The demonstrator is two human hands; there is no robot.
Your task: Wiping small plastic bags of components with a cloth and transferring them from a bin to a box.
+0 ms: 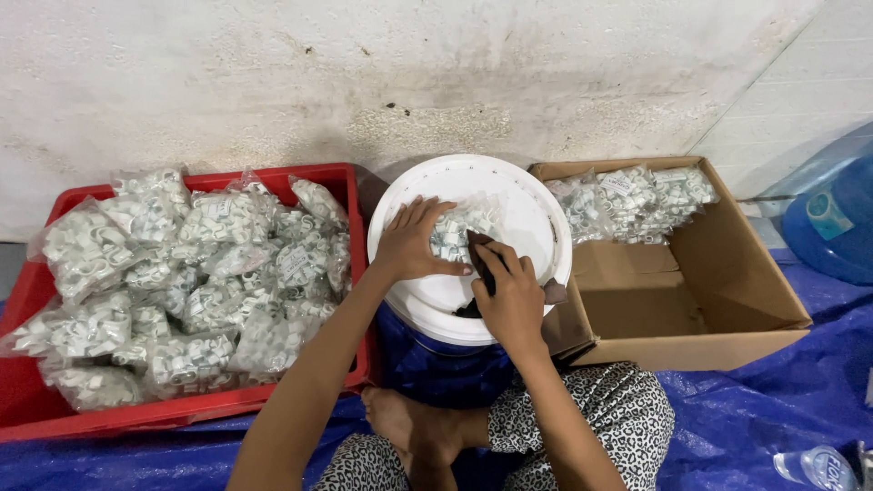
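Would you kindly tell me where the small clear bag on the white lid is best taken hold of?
Probably by its far end, reaching in from above: the clear bag lies flat on the white lid, the left hand presses its near-left side, and the right hand with a dark tool covers its near-right end.

- Clear plastic bags of small white rings [191,282] lay heaped in the red crate at left
- One such clear bag [459,232] lay on the white round lid, under the left hand [414,244]
- More bags [632,202] were piled at the back of the brown cardboard box [727,300] at right
- A water bottle's blue-and-white label [829,468] showed at bottom right
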